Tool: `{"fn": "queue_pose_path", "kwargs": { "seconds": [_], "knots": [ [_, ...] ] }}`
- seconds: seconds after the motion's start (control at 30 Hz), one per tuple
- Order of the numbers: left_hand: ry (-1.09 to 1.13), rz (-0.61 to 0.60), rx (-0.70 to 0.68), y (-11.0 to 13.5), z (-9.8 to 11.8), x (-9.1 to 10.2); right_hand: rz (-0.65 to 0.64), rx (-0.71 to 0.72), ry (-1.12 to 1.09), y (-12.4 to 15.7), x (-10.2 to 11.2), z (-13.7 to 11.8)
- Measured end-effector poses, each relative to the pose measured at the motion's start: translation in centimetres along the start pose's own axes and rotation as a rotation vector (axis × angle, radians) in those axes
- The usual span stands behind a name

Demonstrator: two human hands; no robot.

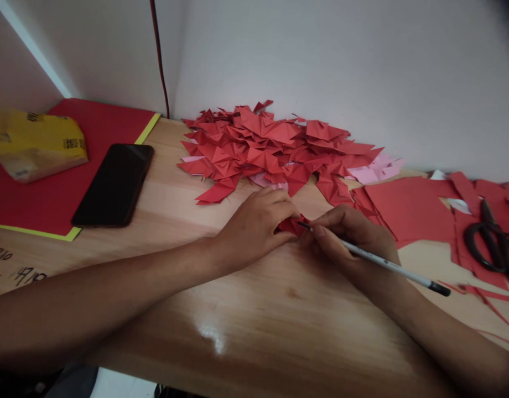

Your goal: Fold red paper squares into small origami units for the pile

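Observation:
My left hand (256,224) is closed on a small piece of folded red paper (290,225), pinched between thumb and fingers just above the wooden table. My right hand (349,235) grips a slim white pen (387,265) with a black end, held slanting. Its dark tip lies against the folded paper, and the right fingertips are close to the paper's right edge. Part of the paper is hidden by my fingers. Behind both hands spreads a heap of folded red paper pieces (263,146), with a few pink ones (379,168) among them.
Flat red paper squares (410,210) and black scissors (489,243) lie at the right, near thin red strips (493,296). At the left are a phone (113,185), large red sheets (100,121) and a yellow packet (39,143). A pale wall (341,72) stands behind the table (254,331).

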State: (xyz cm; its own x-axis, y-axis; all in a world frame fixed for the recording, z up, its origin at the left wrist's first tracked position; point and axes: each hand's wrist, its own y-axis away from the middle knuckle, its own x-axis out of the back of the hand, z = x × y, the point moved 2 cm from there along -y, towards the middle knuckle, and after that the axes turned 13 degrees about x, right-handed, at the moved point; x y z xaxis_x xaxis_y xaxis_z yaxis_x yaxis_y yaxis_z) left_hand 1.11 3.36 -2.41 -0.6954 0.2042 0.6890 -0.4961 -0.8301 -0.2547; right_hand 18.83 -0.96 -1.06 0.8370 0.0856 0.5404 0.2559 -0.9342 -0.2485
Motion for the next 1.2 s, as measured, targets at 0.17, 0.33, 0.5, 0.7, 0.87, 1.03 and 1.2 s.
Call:
{"fn": "queue_pose_path", "kwargs": {
  "seconds": [0.17, 0.33, 0.5, 0.7, 0.87, 1.03, 1.2],
  "knots": [
    [-0.004, 0.000, -0.004, 0.02, -0.07, -0.03, -0.007, 0.019, 0.005, -0.02, 0.03, 0.03],
    [-0.010, 0.003, -0.002, 0.03, -0.13, -0.09, -0.008, 0.023, 0.021, -0.02, 0.13, 0.20],
    [-0.007, 0.004, -0.004, 0.04, -0.07, -0.08, -0.008, 0.033, 0.044, -0.04, 0.11, 0.07],
    [-0.009, 0.000, -0.003, 0.05, -0.09, -0.10, 0.004, 0.031, 0.025, -0.05, 0.07, 0.12],
    [-0.006, 0.002, 0.001, 0.04, -0.12, -0.09, 0.006, 0.028, 0.008, -0.06, -0.01, 0.04],
    [-0.001, 0.001, -0.006, 0.06, -0.11, -0.03, 0.000, 0.037, 0.030, -0.05, 0.01, 0.02],
    [-0.005, 0.001, -0.003, 0.05, -0.09, -0.07, -0.009, 0.018, 0.043, 0.00, 0.13, 0.30]
  ]
}}
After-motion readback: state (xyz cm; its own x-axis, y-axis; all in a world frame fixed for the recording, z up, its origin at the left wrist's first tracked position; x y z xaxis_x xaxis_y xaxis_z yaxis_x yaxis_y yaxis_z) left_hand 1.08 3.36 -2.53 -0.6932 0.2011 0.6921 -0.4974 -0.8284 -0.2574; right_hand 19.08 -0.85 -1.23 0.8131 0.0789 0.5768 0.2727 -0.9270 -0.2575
